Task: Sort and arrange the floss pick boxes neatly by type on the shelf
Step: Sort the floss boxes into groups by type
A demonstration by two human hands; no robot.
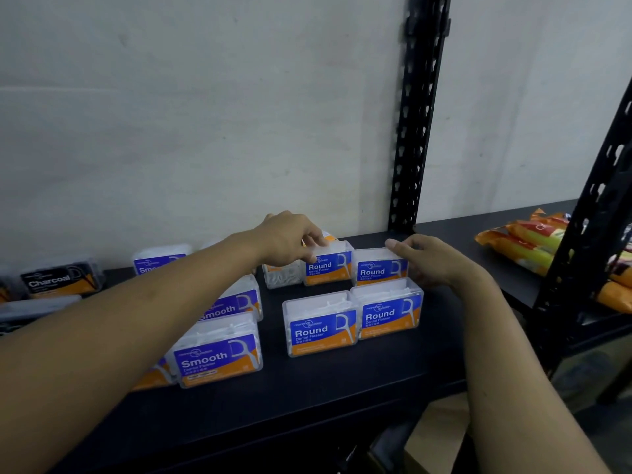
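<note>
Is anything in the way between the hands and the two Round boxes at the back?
Nothing visible. The left hand holds the back left Round box by its top, and the right hand holds the back right Round box. The front Round boxes stand nearer, clear of both hands.

The shelf is smooth and matt black. The Round boxes and Smooth boxes are clear, glossy plastic with shiny printed labels. At 9 o'clock, the Charcoal box is smoky dark plastic. The post at 1 o'clock is black slotted metal. The wall is matt and slightly rough. The packets at 3 o'clock are glossy film.
</note>
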